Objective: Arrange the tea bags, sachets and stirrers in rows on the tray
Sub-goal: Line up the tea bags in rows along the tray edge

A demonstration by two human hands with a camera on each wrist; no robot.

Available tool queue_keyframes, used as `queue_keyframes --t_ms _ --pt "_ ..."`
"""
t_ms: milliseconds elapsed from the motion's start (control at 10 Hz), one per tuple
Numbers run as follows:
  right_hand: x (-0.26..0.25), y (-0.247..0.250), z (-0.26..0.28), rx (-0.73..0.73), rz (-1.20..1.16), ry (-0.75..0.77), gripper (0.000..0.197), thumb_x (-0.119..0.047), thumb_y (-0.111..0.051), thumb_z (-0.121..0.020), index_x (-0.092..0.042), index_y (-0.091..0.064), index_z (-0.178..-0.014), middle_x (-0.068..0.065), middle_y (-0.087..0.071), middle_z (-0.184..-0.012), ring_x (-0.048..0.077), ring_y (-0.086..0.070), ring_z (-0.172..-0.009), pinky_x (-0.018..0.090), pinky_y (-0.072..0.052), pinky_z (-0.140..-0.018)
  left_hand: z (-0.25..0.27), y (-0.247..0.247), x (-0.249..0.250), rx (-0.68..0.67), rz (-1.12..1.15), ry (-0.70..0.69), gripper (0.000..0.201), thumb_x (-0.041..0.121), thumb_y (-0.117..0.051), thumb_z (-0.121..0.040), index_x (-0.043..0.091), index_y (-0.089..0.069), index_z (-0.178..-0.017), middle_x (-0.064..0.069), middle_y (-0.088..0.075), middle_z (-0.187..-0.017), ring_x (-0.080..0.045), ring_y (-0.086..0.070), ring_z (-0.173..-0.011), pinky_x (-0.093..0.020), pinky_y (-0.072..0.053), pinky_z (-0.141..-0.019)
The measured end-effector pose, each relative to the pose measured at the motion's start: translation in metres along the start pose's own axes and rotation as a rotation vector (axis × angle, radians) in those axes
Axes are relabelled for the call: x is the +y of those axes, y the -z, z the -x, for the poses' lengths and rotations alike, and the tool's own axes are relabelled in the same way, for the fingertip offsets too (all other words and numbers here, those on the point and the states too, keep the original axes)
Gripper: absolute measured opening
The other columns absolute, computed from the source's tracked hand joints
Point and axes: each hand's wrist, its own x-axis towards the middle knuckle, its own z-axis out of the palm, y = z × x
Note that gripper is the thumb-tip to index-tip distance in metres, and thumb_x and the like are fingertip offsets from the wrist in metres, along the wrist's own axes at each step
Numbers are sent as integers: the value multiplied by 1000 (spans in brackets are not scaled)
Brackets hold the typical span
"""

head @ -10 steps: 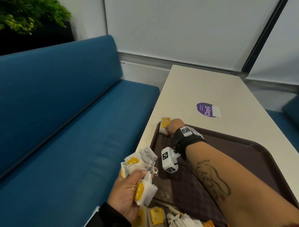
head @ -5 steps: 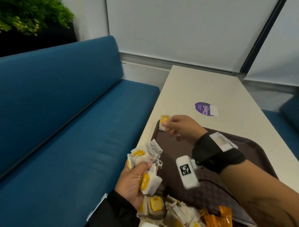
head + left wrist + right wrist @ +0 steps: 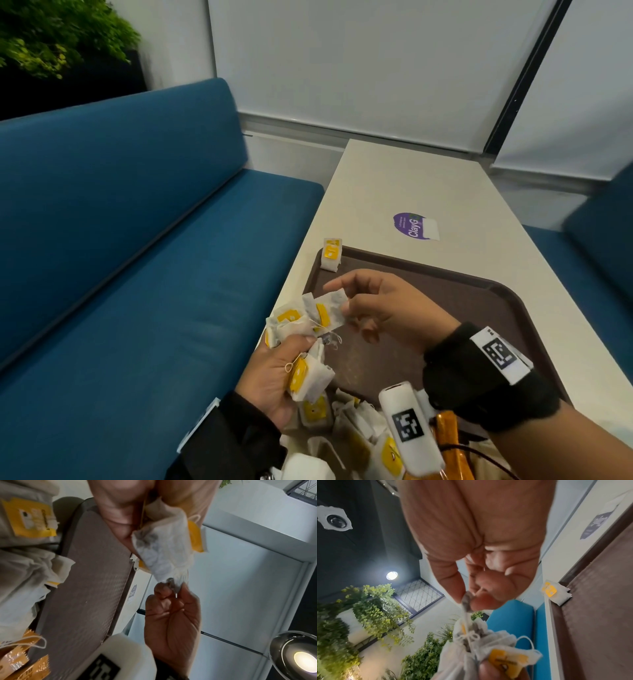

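A bunch of tea bags [image 3: 301, 342] is gripped in the left hand [image 3: 274, 383], with the fingers curled round it, above the left edge of the tray [image 3: 479, 298]. One tea bag [image 3: 330, 313] at the top of the bunch is pinched at its corner between thumb and forefinger of the right hand [image 3: 383, 308]; the remaining right fingers are loosely curled. In the left wrist view, the pinch [image 3: 169, 586] is seen at the lower tip of the bag, while the bag's upper part is held in the left fingers [image 3: 120, 513]. In the right wrist view, the pinched corner [image 3: 466, 601] is seen above the bunch, with loops of string [image 3: 471, 637] gathered below it.

A single tea bag [image 3: 331, 255] is placed at the far left corner of the tray, leaning on the rim. A loose pile of tea bags [image 3: 346, 425] is located at the near edge of the tray, with orange sachets [image 3: 445, 425] just beside it to the right. The tray rests on a white table [image 3: 394, 178], which also bears a purple sticker [image 3: 412, 226] beyond the far edge of the tray.
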Motion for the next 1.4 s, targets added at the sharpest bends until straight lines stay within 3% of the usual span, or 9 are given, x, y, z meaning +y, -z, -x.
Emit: queue_keyframes --t_ms 100,200,300,600,800,1000,1100,1200,1400 --pt "4 1 6 5 -24 0 24 11 -51 -86 -8 -62 -96 12 -66 -84 15 -60 -57 24 -43 -41 -1 1 1 14 -9 -4 33 -2 -53 -84 5 -60 -116 -17 -67 -96 -25 -67 -71 -31 -55 -49" --pt "8 -1 8 2 16 -11 18 9 -59 -82 -6 -58 -93 12 -68 -84 19 -66 -64 28 -50 -45 0 -2 3 15 -22 -14 22 -1 -52 -86 6 -62 -104 -11 -69 -76 -19 -67 -58 -30 -54 -46" --pt "10 -4 8 1 94 -29 21 -11 -73 -78 -7 -59 -92 10 -69 -82 22 -66 -68 30 -55 -52 0 -2 1 -2 -34 -33 27 0 -54 -84 6 -61 -109 -12 -68 -77 -20 -67 -61 -30 -54 -48" --pt "12 1 -6 -16 190 -37 11 -9 -70 -81 -13 -61 -86 7 -69 -80 20 -65 -70 28 -52 -58 -10 11 3 84 -45 -54 37 -4 -52 -86 2 -55 -123 -15 -64 -88 -21 -64 -65 -29 -53 -48" --pt "12 7 -27 169 251 69 13 -7 -70 -82 -15 -62 -75 0 -63 -70 -1 -52 -54 7 -40 -54 -16 17 11 138 16 -66 22 -5 -51 -86 4 -60 -104 -13 -67 -77 -20 -66 -60 -28 -54 -45" --pt "29 28 -86 430 204 -47 12 -9 -61 -89 -13 -58 -78 1 -58 -70 9 -49 -58 18 -38 -46 -16 19 11 150 47 -60 17 -5 -50 -86 5 -61 -94 -9 -65 -65 -15 -64 -49 -26 -53 -43" --pt "46 38 -127 494 208 -145 12 -10 -65 -88 -13 -60 -77 6 -61 -75 13 -51 -63 21 -44 -54 -17 23 9 143 36 -48 20 -5 -50 -85 4 -60 -100 -11 -65 -68 -15 -64 -50 -27 -53 -44" --pt "58 45 -155 496 195 -220 18 -12 -66 -86 -6 -69 -103 14 -68 -108 17 -57 -84 30 -52 -84 -18 26 9 143 2 -47 24 -5 -51 -84 2 -60 -105 -11 -66 -68 -17 -65 -52 -28 -53 -43" --pt "65 48 -176 447 188 -313 33 -8 -61 -89 -1 -60 -121 6 -57 -93 7 -50 -60 15 -43 -48 -27 38 4 156 12 -48 35 -3 -54 -83 -1 -57 -118 -17 -64 -83 -26 -62 -70 -31 -53 -47"
